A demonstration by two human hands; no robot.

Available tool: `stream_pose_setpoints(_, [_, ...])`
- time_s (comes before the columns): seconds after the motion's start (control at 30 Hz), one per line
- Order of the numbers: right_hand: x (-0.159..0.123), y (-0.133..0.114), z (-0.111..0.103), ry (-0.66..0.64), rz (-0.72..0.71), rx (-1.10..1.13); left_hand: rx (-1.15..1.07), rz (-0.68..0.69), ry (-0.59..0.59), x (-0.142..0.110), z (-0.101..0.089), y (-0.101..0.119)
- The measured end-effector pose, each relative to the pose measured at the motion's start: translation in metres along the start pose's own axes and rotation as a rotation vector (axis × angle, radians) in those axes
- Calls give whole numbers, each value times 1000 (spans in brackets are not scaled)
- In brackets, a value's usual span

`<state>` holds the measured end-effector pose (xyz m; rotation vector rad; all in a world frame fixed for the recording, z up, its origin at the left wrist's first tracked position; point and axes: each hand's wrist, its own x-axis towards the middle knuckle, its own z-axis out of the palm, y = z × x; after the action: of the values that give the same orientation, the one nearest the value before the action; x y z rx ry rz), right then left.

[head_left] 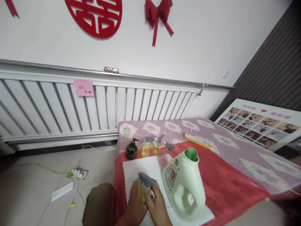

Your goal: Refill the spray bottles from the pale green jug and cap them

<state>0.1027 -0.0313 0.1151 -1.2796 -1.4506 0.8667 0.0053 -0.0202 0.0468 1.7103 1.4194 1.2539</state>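
A small spray bottle (143, 194) with yellowish liquid and a grey trigger head is between my two hands, over a white sheet (136, 166). My left hand (135, 202) wraps round its body. From the other side my right hand (158, 204) closes on it, thumb against the front and fingers near the neck under the spray head. A large pale green detergent jug (188, 188) stands just right of my hands, its mouth open and green inside. Beyond the sheet are a dark green pump bottle (131, 150) and clear spray bottles (145, 149) with yellow liquid.
A red cloth (218, 175) covers part of the patterned purple tablecloth (225, 139). On it lies a yellow box (196, 140). A white radiator (141, 103) runs along the wall, and a photo board (261, 122) leans at right. A power strip (77, 173) and a power bank (62, 191) lie on the floor.
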Motion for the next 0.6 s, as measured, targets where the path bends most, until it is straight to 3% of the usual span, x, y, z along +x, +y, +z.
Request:
stream_pose_setpoints(0.13, [2,-1,0,48,36,-15,9,-2,44,-2,5,-5])
stream_pose_setpoints(0.33, [9,-8,-6,14,-48,-102,46,29,76,-3,10,-15])
stream_pose_setpoints(0.47, [18,-8,-17,147,29,-124,56,96,68,-3,10,-16])
stream_pose_setpoints(0.6, [36,-27,-32,265,82,-21,59,96,75,-5,10,-17])
